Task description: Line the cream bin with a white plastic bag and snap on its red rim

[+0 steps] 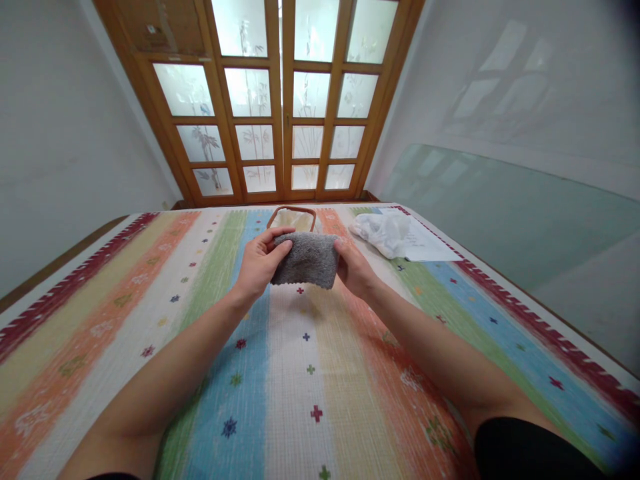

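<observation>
**Gray cloth up in both hands, not set down**

You've got the gray cloth (306,261) off the surface, stretched between your hands above the middle of the striped tablecloth (295,400). Left hand (257,263): thumb on the near face, fingers behind the top edge, pinching the upper left corner. Right hand (354,268): thumb pressed at the upper right edge, fingers curled, partly hidden; pinch looks firm.

Progress: cloth in hand, held fairly flat, lower edge hanging free. Might be folded; can't count layers. Setting it down is not done; beyond that, can't tell what's left.

Around: brown-rimmed basket (314,220) just beyond the cloth, partly hidden by it. White plastic bag (383,233) off to the right, overlapping a paper sheet (433,243). Glazed doors (257,93) behind. Nothing blocks the near side; the basket limits room straight ahead.
</observation>
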Available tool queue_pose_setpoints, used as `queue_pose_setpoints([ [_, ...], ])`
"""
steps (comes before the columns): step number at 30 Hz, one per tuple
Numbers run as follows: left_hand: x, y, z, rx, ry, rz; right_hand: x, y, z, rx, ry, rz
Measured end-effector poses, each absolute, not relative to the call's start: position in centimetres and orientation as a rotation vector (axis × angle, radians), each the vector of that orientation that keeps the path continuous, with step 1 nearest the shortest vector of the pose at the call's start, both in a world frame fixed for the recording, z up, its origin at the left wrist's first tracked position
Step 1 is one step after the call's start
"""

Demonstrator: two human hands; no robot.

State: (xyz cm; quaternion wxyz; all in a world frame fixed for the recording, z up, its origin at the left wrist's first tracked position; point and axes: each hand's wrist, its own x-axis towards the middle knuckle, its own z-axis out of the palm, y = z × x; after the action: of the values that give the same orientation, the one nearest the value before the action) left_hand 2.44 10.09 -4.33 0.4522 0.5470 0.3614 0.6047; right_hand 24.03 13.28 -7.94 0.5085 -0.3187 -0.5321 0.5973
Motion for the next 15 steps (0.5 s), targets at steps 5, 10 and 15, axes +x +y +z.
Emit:
queue_pose_setpoints([
  [5, 2.2, 9.8, -4.0, 1.505, 0.924, 1.478, 23.7, 14.0, -9.3, -0.814, -1.271, 1.427],
  [10, 2.1, 9.2, -3.8, 1.907, 1.073, 1.490, 23.7, 13.7, -8.6, -0.870, -1.240, 1.284],
  [15, 2.6, 9.1, -4.1, 1.841, 1.072, 1.553, 24.0, 13.2, -8.3, -0.887, -1.237, 1.230],
])
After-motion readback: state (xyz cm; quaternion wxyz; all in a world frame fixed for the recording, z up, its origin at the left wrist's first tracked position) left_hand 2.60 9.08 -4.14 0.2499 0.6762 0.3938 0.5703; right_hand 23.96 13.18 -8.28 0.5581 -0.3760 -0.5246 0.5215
